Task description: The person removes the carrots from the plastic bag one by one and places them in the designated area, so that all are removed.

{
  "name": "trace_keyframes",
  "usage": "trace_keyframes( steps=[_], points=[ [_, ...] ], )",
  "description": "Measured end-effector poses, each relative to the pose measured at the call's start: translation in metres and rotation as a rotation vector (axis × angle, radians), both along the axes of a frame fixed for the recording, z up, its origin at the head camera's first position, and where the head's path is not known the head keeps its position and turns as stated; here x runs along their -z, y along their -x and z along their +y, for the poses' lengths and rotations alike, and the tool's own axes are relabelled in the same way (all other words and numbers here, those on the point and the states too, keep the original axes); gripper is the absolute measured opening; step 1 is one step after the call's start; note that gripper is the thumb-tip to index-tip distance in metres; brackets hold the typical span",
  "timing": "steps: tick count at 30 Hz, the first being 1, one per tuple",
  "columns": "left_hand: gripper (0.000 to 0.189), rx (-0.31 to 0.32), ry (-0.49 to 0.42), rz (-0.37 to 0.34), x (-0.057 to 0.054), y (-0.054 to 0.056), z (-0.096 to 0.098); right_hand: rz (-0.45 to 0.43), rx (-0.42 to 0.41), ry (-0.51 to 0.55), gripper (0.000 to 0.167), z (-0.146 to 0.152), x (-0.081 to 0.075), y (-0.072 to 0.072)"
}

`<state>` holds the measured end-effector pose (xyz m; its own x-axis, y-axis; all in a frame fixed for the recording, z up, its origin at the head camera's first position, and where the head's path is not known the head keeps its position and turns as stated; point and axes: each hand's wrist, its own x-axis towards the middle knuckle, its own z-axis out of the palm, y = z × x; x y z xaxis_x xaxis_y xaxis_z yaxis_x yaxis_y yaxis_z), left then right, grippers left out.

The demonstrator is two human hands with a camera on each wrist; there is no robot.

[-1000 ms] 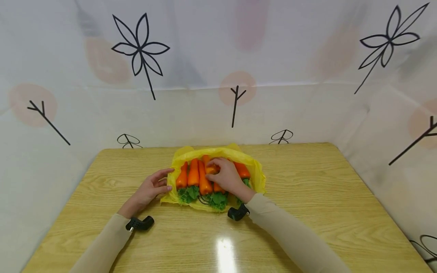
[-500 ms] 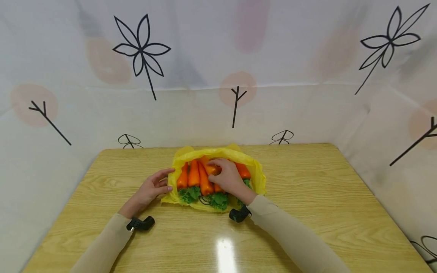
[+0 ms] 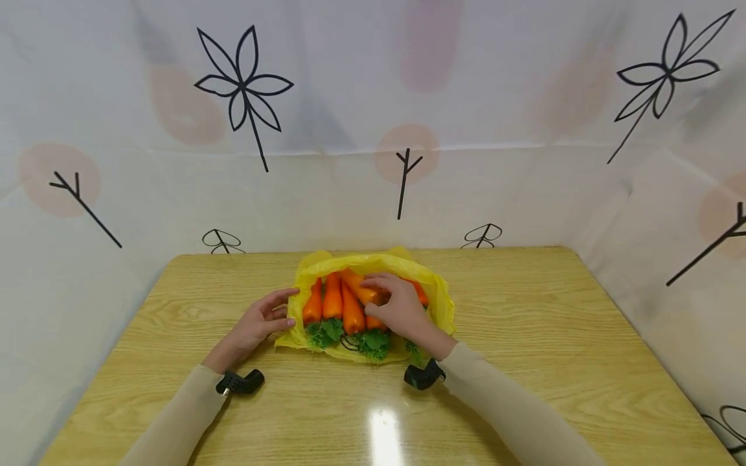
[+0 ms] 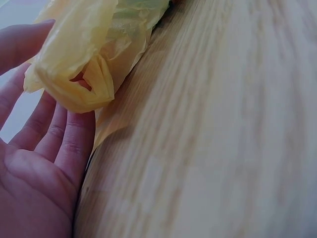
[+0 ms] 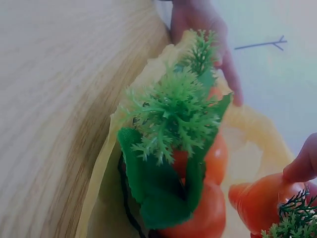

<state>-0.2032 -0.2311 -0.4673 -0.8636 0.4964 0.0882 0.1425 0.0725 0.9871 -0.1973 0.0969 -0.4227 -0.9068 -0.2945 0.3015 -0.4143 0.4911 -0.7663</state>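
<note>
A yellow plastic bag [image 3: 440,285] lies spread on the table, its mouth toward me. Several orange carrots [image 3: 332,298] with green leafy tops [image 3: 373,344] rest side by side in it. Above them, my right hand [image 3: 401,309] holds one carrot [image 3: 358,288] between thumb and fingers; this carrot [image 5: 262,206] also shows low in the right wrist view, its leafy end near the frame's corner. My left hand [image 3: 256,323] touches the bag's left edge with loosely extended fingers. In the left wrist view the thumb and fingers lie on either side of the crumpled bag edge [image 4: 74,94].
The wooden table [image 3: 524,323] surrounds the bag, with its back edge just behind it. Patterned white cloth [image 3: 326,200] stands behind and at both sides. A thin dark cord [image 3: 348,343] lies among the leaves. Black wrist devices [image 3: 240,383] sit on both sleeves.
My right hand has moved slightly to the right and toward me, and the held carrot's leafy end has swung right with it. The left hand stays at the bag's edge.
</note>
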Motion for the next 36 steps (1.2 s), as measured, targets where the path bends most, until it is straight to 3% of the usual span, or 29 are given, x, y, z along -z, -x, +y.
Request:
trace_keyframes(
  steps=[12,28,36],
  points=[
    [0.064,0.027,-0.072,-0.008,0.007,0.003,0.001,-0.007,-0.049,0.059,0.039,0.031,-0.009,-0.019],
    [0.069,0.035,-0.055,-0.061,0.005,0.005,-0.003,0.026,-0.049,0.027,0.040,0.076,-0.019,-0.048],
    [0.070,0.009,-0.041,-0.084,0.008,0.004,-0.004,0.052,-0.043,0.034,0.041,0.096,-0.020,-0.064]
  ],
)
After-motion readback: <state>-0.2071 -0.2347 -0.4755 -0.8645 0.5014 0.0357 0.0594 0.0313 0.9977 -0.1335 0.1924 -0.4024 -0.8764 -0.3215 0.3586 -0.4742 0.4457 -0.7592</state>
